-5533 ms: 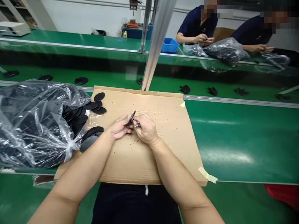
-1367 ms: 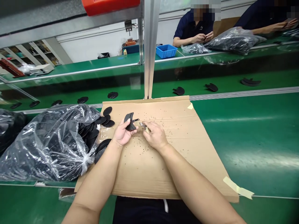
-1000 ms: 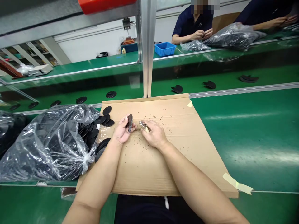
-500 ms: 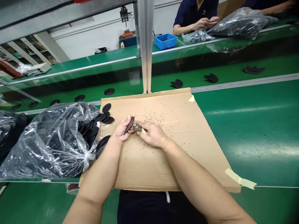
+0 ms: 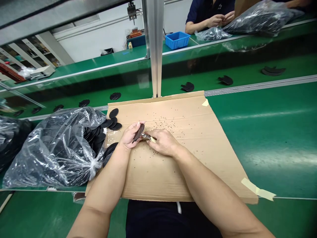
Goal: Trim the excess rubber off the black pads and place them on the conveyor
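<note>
My left hand holds a thin black disc tilted up on its edge between thumb and fingers. Closed around light-coloured handles, my right hand grips a pair of small metal cutting pliers. The pliers' jaws are at the disc's right-hand edge; whether they bite on it I cannot tell. Both hands are just above a cardboard sheet, which is strewn with tiny black bits. Left of my left hand, several more black discs lie by the mouth of a clear plastic bag full of them.
Small stacks of black pieces lie along the green belt behind the cardboard. A metal post rises at the cardboard's far edge. Across the belt are a blue bin and a person's hands beside filled plastic bags. Tape holds the near right corner.
The disc in my left hand has turned slightly, showing more of its face. The pliers stay beside it. The whole view has shifted a little.
</note>
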### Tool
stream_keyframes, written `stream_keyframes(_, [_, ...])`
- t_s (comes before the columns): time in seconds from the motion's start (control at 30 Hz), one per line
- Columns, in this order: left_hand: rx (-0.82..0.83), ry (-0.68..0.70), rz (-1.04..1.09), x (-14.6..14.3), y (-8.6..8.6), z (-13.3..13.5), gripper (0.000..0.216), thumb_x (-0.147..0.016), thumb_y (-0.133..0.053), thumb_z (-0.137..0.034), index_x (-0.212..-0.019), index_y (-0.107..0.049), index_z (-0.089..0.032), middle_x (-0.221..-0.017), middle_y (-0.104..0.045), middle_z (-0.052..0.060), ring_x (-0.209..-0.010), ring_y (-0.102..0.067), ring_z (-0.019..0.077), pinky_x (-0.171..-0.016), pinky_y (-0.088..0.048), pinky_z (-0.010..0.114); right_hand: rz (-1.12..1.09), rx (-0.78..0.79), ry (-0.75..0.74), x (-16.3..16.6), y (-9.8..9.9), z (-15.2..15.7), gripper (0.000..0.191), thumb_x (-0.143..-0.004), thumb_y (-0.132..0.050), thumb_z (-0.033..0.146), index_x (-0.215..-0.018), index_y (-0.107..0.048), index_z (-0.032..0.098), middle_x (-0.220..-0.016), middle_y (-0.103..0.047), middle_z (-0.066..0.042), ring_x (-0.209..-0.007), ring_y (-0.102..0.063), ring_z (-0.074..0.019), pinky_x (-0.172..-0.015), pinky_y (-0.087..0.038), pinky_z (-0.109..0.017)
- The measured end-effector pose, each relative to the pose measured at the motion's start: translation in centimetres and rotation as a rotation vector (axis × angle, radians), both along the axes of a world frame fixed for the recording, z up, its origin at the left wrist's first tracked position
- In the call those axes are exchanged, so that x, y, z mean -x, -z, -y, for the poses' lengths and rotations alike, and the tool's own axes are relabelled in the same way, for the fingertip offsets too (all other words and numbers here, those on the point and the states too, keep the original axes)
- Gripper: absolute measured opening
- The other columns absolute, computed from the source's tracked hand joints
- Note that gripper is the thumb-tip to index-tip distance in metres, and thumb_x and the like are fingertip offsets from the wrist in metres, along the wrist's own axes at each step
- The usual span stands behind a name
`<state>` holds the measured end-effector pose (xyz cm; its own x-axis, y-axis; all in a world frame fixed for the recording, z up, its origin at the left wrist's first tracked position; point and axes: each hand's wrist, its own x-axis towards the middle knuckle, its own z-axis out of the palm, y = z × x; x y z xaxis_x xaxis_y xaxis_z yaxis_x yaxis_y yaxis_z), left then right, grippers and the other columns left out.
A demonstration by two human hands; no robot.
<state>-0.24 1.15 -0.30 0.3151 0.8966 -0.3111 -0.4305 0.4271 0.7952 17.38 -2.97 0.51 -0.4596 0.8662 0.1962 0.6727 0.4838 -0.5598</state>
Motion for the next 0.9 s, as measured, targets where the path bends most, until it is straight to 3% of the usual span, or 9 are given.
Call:
stream_keyframes(0.2, [-0.041, -0.051, -0.051, -0.2, 0.1, 0.0, 0.046, -0.059, -0.085, -0.037, -0.093, -0.065, -0.012, -0.06, -0.054, -0.003, -0.043, -0.045, 0.0056, -0.03, -0.027, 0.013, 0.134, 0.042, 0.025, 0.0, -0.4, 0.0, 0.03, -0.084, -0.051, 0.027, -0.11, -0.065, 0.026, -0.099, -0.07, -0.003, -0.092, -0.063, -0.0205, -0.077, -0.044, -0.028])
stream_keyframes(0.43, [-0.031, -0.039, -0.047, -0.3, 0.2, 0.0, 0.044, -0.059, -0.085, -0.035, -0.091, -0.065, -0.012, -0.06, -0.052, -0.003, -0.042, -0.042, 0.0045, -0.029, -0.026, 0.011, 0.138, 0.081, 0.038, 0.3, -0.3, 0.0, 0.035, -0.081, -0.049, 0.019, -0.111, -0.066, 0.024, -0.102, -0.071, -0.003, -0.093, -0.064, -0.02, -0.079, -0.045, -0.027])
stream_keyframes(0.63, [0.08, 0.047, 0.133, 0.1, 0.1, -0.2, 0.018, -0.082, -0.066, -0.026, -0.094, -0.063, -0.013, -0.065, -0.052, -0.001, -0.045, -0.044, 0.0043, -0.032, -0.027, 0.01, -0.11, 0.086, 0.045, 0.4, 0.3, 0.2, 0.034, -0.082, -0.052, 0.022, -0.112, -0.067, 0.028, -0.104, -0.072, 0.0, -0.093, -0.065, -0.0184, -0.083, -0.047, -0.027])
stream_keyframes(0.73, [0.129, 0.038, 0.21, 0.3, 0.0, -0.4, 0.015, -0.089, -0.056, -0.024, -0.097, -0.062, -0.013, -0.066, -0.052, -0.001, -0.047, -0.045, 0.0047, -0.035, -0.031, 0.011, -0.27, 0.061, 0.116, 0.4, 0.6, 0.0, 0.03, -0.081, -0.055, 0.025, -0.108, -0.068, 0.026, -0.105, -0.071, -0.001, -0.093, -0.065, -0.0186, -0.084, -0.048, -0.029])
stream_keyframes(0.9, [0.098, -0.202, 0.146, -0.6, 0.1, -0.8, 0.015, -0.085, -0.064, -0.024, -0.095, -0.061, -0.013, -0.066, -0.056, -0.002, -0.051, -0.052, 0.0059, -0.044, -0.042, 0.014, -0.432, -0.025, 0.362, 0.1, 1.4, -0.7, 0.027, -0.079, -0.059, 0.03, -0.103, -0.066, 0.02, -0.098, -0.071, -0.005, -0.088, -0.065, -0.0216, -0.08, -0.05, -0.034])
